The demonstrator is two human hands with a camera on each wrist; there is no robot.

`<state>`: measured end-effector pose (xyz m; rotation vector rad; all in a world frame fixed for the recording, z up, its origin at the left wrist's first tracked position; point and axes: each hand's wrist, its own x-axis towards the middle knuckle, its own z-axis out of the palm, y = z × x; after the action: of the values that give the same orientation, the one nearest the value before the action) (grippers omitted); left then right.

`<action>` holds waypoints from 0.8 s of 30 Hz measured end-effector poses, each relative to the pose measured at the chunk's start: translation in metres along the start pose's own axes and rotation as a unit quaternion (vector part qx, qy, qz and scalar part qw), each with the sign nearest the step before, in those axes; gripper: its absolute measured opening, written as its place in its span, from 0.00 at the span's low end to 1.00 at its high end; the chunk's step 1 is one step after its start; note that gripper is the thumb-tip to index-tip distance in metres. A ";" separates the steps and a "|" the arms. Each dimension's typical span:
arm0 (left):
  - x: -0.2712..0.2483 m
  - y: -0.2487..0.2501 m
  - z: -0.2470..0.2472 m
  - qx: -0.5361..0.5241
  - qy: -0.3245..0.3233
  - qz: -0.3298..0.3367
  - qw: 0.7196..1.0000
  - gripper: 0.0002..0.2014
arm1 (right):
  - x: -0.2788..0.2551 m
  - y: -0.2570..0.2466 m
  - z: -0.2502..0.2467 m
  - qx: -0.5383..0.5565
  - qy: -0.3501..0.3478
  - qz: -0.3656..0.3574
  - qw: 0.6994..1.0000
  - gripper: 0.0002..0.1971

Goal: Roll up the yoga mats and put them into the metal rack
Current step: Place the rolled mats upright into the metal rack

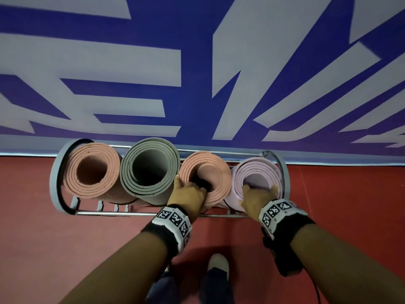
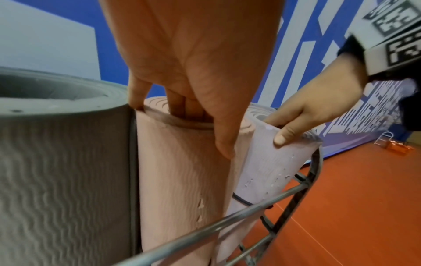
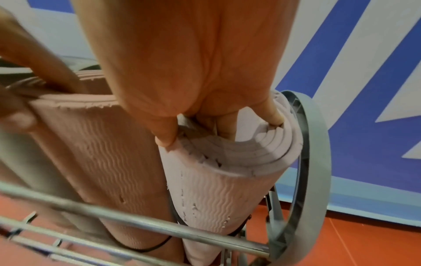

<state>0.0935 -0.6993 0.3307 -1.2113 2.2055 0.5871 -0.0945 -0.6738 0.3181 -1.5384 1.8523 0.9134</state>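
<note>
Matt, wavy-ribbed, seemingly foam mats (image 3: 218,198) stand in a shiny metal rack (image 3: 141,225).

Four rolled mats stand on end, side by side in the metal rack (image 1: 65,154), each touching the next. Rack on the floor (image 1: 43,249), against the wall (image 1: 197,62) behind. Left end mat (image 1: 92,170); second mat (image 1: 150,168) to its right; third mat (image 1: 207,172); right end mat (image 1: 256,174) against the rack's end hoop. Left hand (image 1: 188,194) on the third mat's top rim, fingers inside the core. Right hand (image 1: 256,199) likewise on the right end mat. Shoe (image 1: 218,263) on the floor before the rack.
</note>
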 end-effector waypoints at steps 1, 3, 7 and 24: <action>0.001 -0.003 0.001 -0.012 0.005 0.010 1.000 0.21 | 0.000 -0.001 -0.003 -0.031 -0.011 0.007 0.999 0.30; -0.002 -0.008 0.002 -0.026 0.025 0.022 0.999 0.24 | -0.002 0.001 -0.009 -0.071 -0.007 -0.001 0.997 0.32; -0.019 -0.023 0.001 -0.026 0.158 0.014 0.987 0.23 | -0.010 0.011 -0.020 0.003 0.066 -0.027 0.997 0.30; -0.039 -0.069 0.009 -0.108 0.043 -0.107 0.987 0.25 | 0.000 -0.052 -0.019 0.216 0.112 0.116 0.963 0.48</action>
<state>0.1726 -0.7045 0.3414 -1.5900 2.0854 0.7106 -0.0433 -0.6942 0.3221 -1.2103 2.2477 0.3951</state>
